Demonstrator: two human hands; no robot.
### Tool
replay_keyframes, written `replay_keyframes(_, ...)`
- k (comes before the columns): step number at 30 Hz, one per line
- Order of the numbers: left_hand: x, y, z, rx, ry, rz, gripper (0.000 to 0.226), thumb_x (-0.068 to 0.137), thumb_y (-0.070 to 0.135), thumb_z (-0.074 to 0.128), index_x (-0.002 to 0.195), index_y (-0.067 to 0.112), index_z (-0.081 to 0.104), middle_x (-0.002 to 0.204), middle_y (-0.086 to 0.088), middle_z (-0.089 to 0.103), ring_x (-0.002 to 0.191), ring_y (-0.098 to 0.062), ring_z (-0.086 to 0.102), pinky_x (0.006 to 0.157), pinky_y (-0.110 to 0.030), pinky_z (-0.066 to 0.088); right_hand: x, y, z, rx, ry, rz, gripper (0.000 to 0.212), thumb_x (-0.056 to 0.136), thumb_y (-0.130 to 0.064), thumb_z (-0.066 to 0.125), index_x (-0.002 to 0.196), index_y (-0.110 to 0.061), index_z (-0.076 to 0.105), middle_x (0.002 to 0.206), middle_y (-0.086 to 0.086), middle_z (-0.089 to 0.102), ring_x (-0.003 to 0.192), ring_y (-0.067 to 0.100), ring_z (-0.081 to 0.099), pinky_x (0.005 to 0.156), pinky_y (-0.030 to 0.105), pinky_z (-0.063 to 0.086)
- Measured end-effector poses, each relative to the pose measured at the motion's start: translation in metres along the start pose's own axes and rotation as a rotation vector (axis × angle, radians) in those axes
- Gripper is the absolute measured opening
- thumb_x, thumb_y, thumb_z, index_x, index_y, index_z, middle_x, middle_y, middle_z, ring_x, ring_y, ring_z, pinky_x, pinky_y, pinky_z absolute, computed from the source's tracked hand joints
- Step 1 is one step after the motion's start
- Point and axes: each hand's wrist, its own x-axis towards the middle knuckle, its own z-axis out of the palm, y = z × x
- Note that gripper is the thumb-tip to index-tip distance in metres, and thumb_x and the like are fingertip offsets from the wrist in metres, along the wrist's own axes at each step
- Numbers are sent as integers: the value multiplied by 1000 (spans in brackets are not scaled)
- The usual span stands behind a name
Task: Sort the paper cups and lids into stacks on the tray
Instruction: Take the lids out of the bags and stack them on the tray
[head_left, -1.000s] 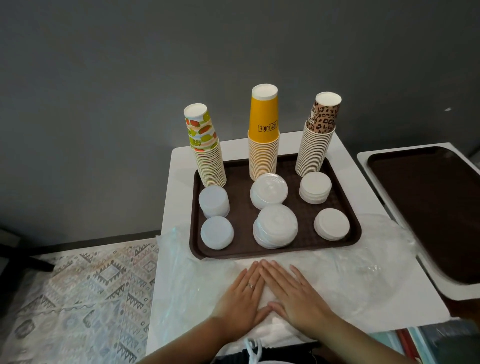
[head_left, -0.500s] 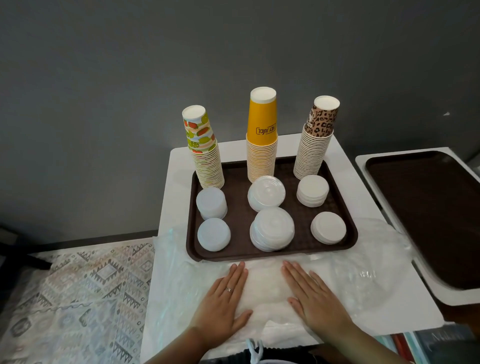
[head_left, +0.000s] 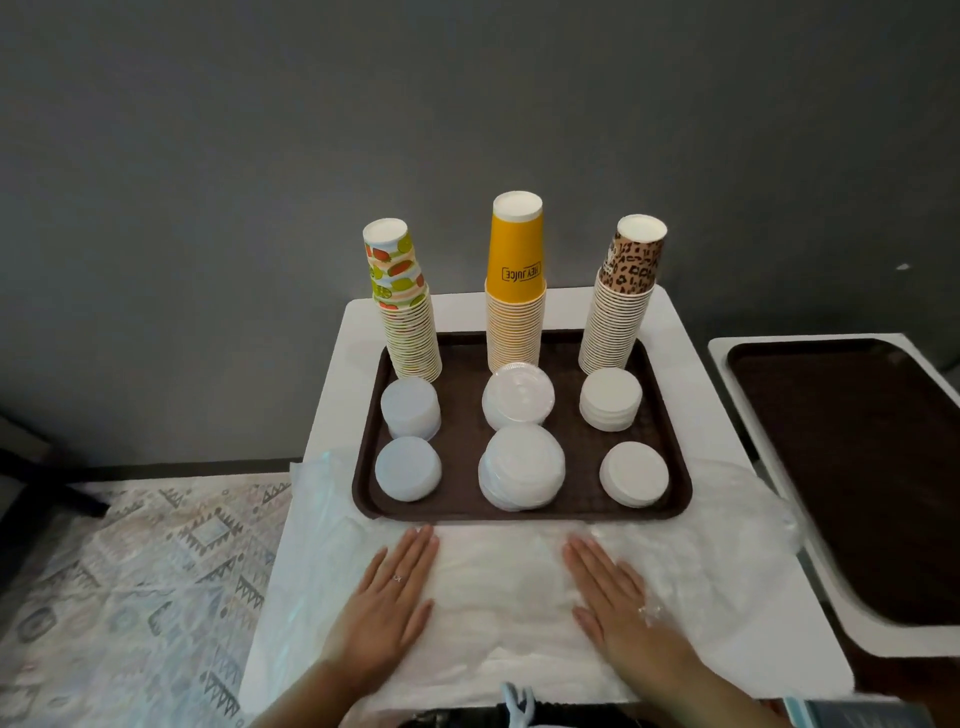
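Sorting appears complete — nothing loose.
Brown plastic tray (head_left: 675, 499) holds stacked cups, lids; left hand (head_left: 387, 597) and right hand (head_left: 618, 597) — flat, apart, empty.

The only readable text was "HEY JUICE", printed upside down inside a dark outlined box on the yellow cup (head_left: 516, 248) that topped the middle stack at the tray's (head_left: 675, 499) far edge.
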Motion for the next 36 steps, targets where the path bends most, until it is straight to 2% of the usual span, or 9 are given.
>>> replay_keyframes(4,3,3,-5,-112,110,-39,55,103,40,15,138,10,46,143,-4,47,135,-12,33,112,-21,17,5,-2,-10,128,126,-111,61,98,-36,32,151,-24,5,151,-30,-12,138,-11,-1,115,21,12)
replay_keyframes(6,12,14,-18,-189,225,-94,56,103,41,18,127,9,56,124,-6,63,118,-12,46,106,-19,24,5,-4,-25,338,141,-117,50,97,-28,45,145,-28,29,144,-38,7,129,-23,12,106,6,19)
replay_keyframes(8,24,30,-34,-245,338,-101,53,102,40,22,117,8,62,110,-4,67,104,-12,50,95,-21,35,6,-10,-46,506,243,-94,27,92,-23,51,117,-34,51,125,-36,38,118,-15,38,93,1,29)
replay_keyframes(10,36,41,-52,-334,431,-117,41,100,36,33,114,11,63,106,1,65,100,-10,52,87,-20,41,12,-17,-65,599,356,-110,18,87,-23,52,100,-35,54,110,-23,49,105,-5,52,87,5,37)
replay_keyframes(13,61,45,-85,-490,480,-191,31,94,33,42,114,18,60,109,13,58,100,2,51,83,-11,42,35,-30,-95,706,487,-119,20,87,-12,59,102,-26,57,105,-10,55,98,1,58,84,10,44)
replay_keyframes(20,169,39,-152,-908,348,-400,41,94,27,56,133,20,45,131,6,51,122,-10,49,99,-27,41,131,-31,-170,851,458,103,41,92,-14,58,131,-19,45,127,-8,44,102,0,54,75,1,40)
replay_keyframes(25,241,13,-153,-1192,161,-580,41,101,34,36,141,25,35,147,-4,40,133,-22,39,110,-40,34,204,-16,-182,1122,406,387,38,102,-24,36,139,-16,40,142,4,43,128,24,45,109,43,36)
replay_keyframes(30,286,4,-142,-1468,55,-855,57,101,50,22,150,22,21,155,-8,27,140,-30,30,113,-44,30,252,-11,-178,1212,301,614,51,102,-44,27,147,-20,31,150,8,36,132,30,42,108,44,38)
replay_keyframes(36,311,4,-134,-1418,-73,-939,67,98,56,12,151,16,15,157,-10,21,143,-28,24,116,-45,23,285,-8,-169,1293,185,704,60,99,-53,21,143,-16,38,145,10,44,132,31,43,106,43,39)
